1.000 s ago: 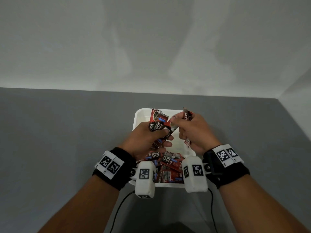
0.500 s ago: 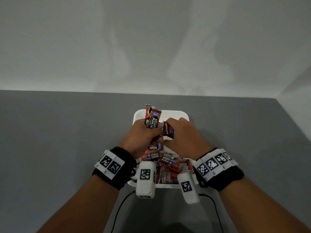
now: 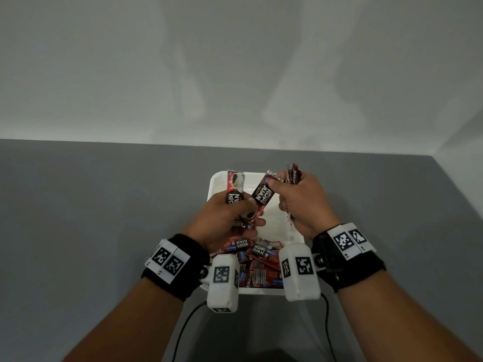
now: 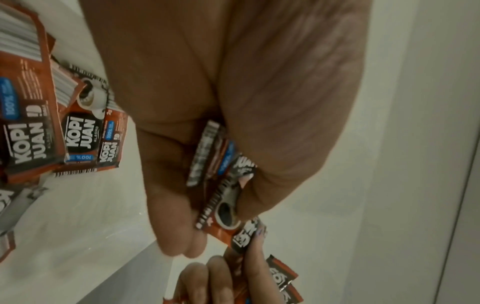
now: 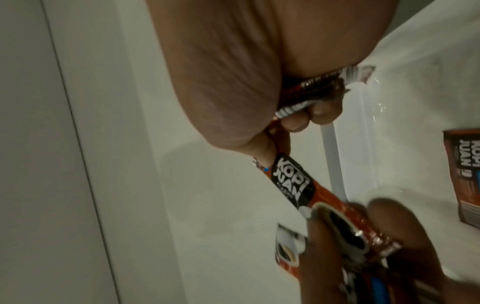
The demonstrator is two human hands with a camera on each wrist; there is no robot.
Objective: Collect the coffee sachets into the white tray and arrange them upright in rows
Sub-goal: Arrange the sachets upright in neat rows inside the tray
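Note:
A white tray (image 3: pixel 215 181) sits on the grey table, with red-and-black Kopi Juan coffee sachets (image 3: pixel 257 253) heaped flat at its near end. Both hands hover over the tray's far half. My left hand (image 3: pixel 230 218) grips a small bunch of sachets (image 3: pixel 234 190) that stick up above its fingers. My right hand (image 3: pixel 300 202) holds its own bunch (image 3: pixel 293 175) in the palm and pinches the top of one sachet (image 3: pixel 262 194), whose lower end lies under my left thumb. That shared sachet (image 5: pixel 293 185) shows slanted in the right wrist view.
The loose sachet pile (image 4: pixel 52 131) lies on the tray floor beside my left palm. One flat sachet (image 5: pixel 465 174) lies at the right in the right wrist view. A white wall stands behind the table, and two black cables (image 3: pixel 183 333) trail off the near edge.
My right hand, pressed against the left half a second ago, has drawn back to the right and up, and one sachet now spans between the two hands.

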